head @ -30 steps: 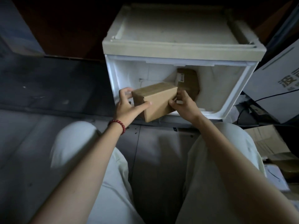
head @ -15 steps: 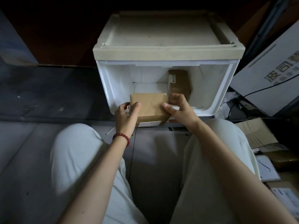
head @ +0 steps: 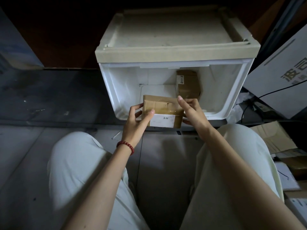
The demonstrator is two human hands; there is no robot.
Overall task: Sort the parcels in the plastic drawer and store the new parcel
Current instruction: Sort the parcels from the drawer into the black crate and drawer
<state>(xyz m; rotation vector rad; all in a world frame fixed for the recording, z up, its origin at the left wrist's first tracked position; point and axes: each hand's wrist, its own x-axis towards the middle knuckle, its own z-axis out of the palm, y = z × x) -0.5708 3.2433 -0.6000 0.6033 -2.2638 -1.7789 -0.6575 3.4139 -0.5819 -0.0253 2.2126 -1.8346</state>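
Two hands are holding one brown parcel (head: pixel 163 107) at the near rim of the white plastic drawer (head: pixel 116 90). Your left hand (head: pixel 136 123) is gripping its left end, thumb pressing on top and fingers curling round the side. Your right hand (head: pixel 192 113) is pinching its right end, index finger lying straight along the top and thumb underneath. Inside the drawer, a second parcel (head: pixel 188 85) is standing upright at the far wall, right of centre.
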